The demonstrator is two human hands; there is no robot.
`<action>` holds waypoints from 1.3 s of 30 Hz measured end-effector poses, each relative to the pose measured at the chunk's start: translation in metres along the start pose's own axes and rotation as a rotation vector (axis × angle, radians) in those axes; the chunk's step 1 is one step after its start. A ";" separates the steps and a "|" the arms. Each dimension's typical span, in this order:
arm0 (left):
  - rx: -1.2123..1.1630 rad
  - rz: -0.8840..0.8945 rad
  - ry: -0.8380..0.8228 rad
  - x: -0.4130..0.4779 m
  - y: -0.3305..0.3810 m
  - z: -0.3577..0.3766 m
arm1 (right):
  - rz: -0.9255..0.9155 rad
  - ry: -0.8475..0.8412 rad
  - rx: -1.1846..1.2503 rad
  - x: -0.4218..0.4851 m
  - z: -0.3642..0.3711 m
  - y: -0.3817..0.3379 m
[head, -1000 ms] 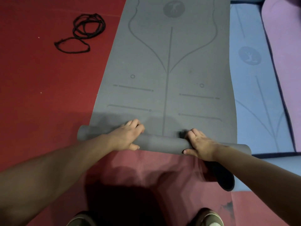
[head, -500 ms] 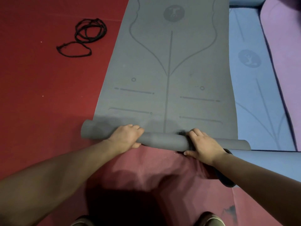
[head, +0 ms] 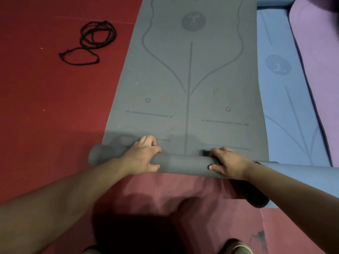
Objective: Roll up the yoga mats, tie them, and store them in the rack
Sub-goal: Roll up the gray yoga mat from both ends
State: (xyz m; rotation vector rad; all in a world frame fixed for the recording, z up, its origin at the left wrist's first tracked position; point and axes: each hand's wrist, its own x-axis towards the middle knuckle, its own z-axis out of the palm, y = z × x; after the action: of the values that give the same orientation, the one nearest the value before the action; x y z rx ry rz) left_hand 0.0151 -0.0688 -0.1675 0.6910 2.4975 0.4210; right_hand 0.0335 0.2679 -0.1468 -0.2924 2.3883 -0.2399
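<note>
At the near edge the toes of two shoes [head: 236, 246] show on a dull red mat [head: 165, 195] that lies flat on the floor. Just beyond it, the grey yoga mat [head: 183, 79] has its near end wound into a roll [head: 183, 164] lying crosswise from left to right. The left hand [head: 145, 154] grips the roll left of the middle, fingers [head: 146, 141] curled over its far side and thumb on the near side. The right hand [head: 227, 164] holds it right of the middle in the same way, thumb tip pressed on the near face. A dark rolled end [head: 256, 200] lies under the right forearm. The rest of the grey mat stretches flat away, printed with lines and a round emblem. To its right lie a blue mat [head: 286, 99], then a purple mat [head: 319, 61]. Far left, a black cord [head: 91, 43] sits in loose loops on the red floor [head: 45, 107], well apart from the grey mat.
</note>
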 end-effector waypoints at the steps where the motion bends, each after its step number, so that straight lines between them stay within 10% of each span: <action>1: 0.062 0.003 0.054 -0.003 0.003 0.002 | -0.019 0.031 -0.017 0.001 0.000 0.001; 8: 0.474 -0.008 0.021 -0.006 0.022 0.014 | 0.018 0.079 0.006 -0.004 0.006 -0.006; 21: 0.144 -0.082 -0.265 0.030 0.008 -0.036 | 0.009 0.048 0.058 0.006 -0.017 0.000; 27: 0.394 0.059 0.132 0.007 0.007 0.001 | 0.040 0.004 0.080 0.007 -0.018 -0.001; 32: 0.286 0.032 0.221 0.011 0.006 -0.003 | 0.390 0.359 -0.310 -0.004 -0.028 0.011; 39: 0.243 -0.002 0.261 0.014 0.004 -0.006 | 0.507 0.023 -0.339 -0.005 -0.032 -0.004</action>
State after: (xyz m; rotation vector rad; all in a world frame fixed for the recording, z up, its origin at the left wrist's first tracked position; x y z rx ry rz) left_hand 0.0029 -0.0589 -0.1659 0.7686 2.8283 0.2196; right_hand 0.0161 0.2683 -0.1190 0.1694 2.4278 0.3988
